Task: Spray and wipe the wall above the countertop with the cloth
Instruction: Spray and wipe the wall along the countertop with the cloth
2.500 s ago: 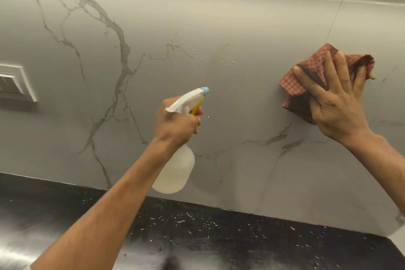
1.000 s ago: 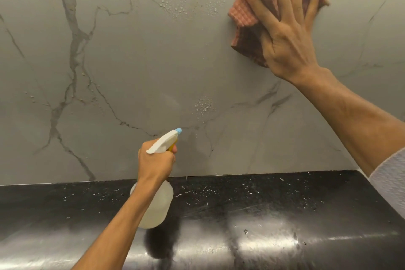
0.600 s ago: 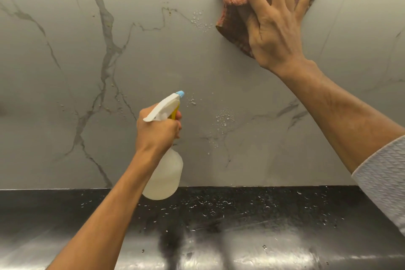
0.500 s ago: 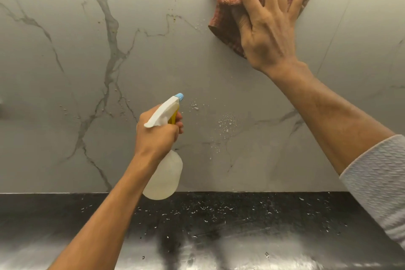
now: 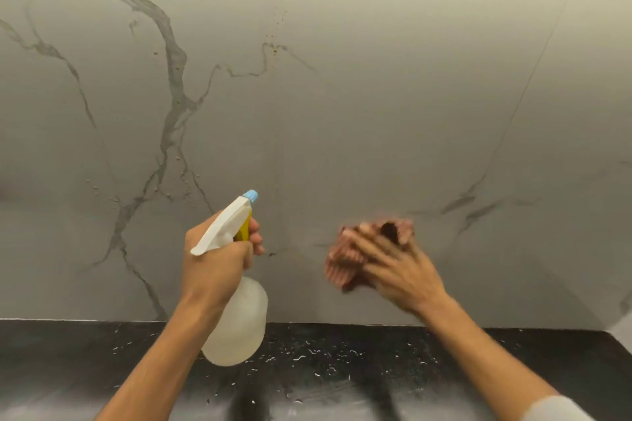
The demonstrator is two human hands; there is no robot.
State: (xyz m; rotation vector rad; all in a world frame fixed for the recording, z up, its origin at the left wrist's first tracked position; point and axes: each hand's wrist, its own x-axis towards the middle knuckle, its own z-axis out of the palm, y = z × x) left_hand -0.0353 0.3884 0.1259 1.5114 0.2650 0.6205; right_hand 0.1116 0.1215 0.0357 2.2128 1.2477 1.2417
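The grey marble-look wall (image 5: 359, 120) with dark veins fills most of the view. My left hand (image 5: 212, 267) grips a white spray bottle (image 5: 239, 321) with a blue nozzle and yellow trigger, pointed up and to the right at the wall. My right hand (image 5: 400, 270) presses a red checked cloth (image 5: 345, 260) flat against the lower part of the wall, just above the countertop; hand and cloth are motion-blurred. A few small brown specks (image 5: 275, 48) dot the wall higher up.
A glossy black countertop (image 5: 342, 369) speckled with droplets runs along the bottom, meeting the wall in a straight edge. A thin tile joint (image 5: 533, 79) slants down the wall at the right.
My right hand has swept the cloth from high on the wall down to just above the countertop, and the droplets there are gone. The bottle stays roughly where it was.
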